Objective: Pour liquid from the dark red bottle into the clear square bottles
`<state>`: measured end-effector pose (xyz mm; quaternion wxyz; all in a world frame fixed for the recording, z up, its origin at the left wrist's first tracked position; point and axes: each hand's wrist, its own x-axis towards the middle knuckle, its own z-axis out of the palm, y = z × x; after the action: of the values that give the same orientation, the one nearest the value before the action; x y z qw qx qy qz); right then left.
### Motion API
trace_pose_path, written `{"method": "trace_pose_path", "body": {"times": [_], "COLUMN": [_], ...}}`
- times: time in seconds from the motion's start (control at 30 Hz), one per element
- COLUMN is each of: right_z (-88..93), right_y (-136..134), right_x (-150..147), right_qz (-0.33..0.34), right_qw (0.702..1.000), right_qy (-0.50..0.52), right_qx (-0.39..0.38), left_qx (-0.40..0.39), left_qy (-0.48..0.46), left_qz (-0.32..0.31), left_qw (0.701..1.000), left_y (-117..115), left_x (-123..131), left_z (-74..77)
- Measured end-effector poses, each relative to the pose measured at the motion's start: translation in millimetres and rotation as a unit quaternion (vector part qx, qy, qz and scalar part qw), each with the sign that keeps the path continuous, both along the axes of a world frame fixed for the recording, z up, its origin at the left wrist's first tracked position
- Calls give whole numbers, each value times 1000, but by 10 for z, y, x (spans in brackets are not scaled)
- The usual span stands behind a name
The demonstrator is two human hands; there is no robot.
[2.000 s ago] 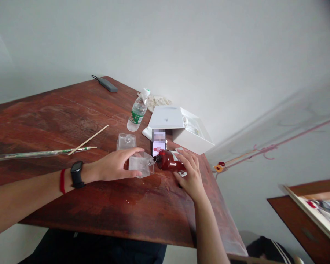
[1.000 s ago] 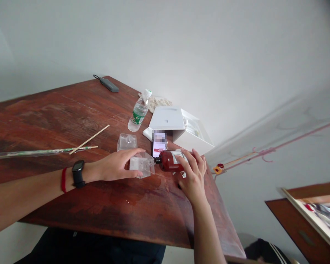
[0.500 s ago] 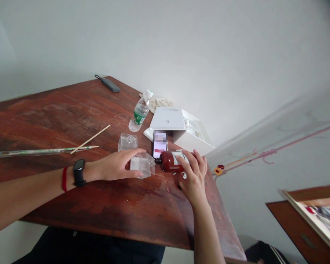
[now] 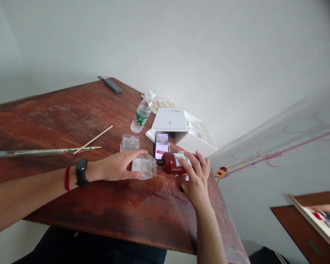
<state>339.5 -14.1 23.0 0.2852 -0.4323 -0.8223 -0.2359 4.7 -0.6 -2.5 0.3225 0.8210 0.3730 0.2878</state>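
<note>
My left hand (image 4: 118, 165) grips a small clear square bottle (image 4: 143, 166) tilted on the wooden table (image 4: 71, 121). My right hand (image 4: 195, 179) holds a brown bottle (image 4: 172, 163) with a white label, lying almost flat, its black neck against the clear bottle's mouth. A black watch and a red band sit on my left wrist. A second clear square bottle (image 4: 129, 142) stands just behind my left hand.
A phone (image 4: 161, 146) leans upright behind the bottles. An open white box (image 4: 181, 128), a plastic water bottle (image 4: 142, 112), a crumpled cloth (image 4: 159, 104) and a dark grey device (image 4: 112, 85) sit farther back. Thin sticks (image 4: 92, 139) and a long rod (image 4: 38, 151) lie at left. Wet patches mark the wood.
My right hand's fingers have spread over the brown bottle, and it has tipped slightly flatter. My left hand and the clear bottle stay put. The view shifted slightly.
</note>
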Motion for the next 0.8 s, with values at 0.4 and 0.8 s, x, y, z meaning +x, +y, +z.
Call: {"method": "trace_pose_path", "body": {"times": [0.4, 0.8], "right_z": [-2, 48], "right_y": [4, 65], "right_x": [20, 37], "right_qz": [1, 12], "right_qw": [1000, 1000], "right_qy": [-5, -16], "right_qx": [-5, -24], "left_qx": [2, 6], "left_qy": [-7, -17], "left_qz": [-4, -11], "left_qw": [1000, 1000], "left_y": [-4, 8], "left_x": [7, -1], "left_z": [29, 23]}}
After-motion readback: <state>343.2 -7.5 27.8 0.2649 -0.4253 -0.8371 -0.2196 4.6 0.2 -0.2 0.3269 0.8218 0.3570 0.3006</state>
